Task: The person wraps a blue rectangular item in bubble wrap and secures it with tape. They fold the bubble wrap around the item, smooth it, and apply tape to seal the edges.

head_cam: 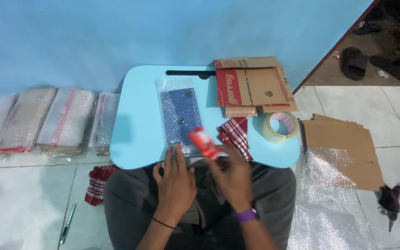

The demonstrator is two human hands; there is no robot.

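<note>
Pinching a red packet (204, 143), the right hand (234, 178) holds it over the table's (135, 134) near edge, grip closed on its lower end. At nine o'clock of it the left hand (176, 180) lies flat, fingers spread, its tips on the near end of a bubble-wrapped blue item (180, 113). A checked cloth (235, 134) lies just at three o'clock of the packet; a tape roll (280, 125) sits near the table's right edge, a cardboard box (251, 87) at one o'clock against the far edge. Bare tabletop stays open along the left side. Wrapped parcels (47, 120) line the floor at nine o'clock; bubble wrap (325, 203) and flat cardboard (348, 143) cover it at four.
</note>
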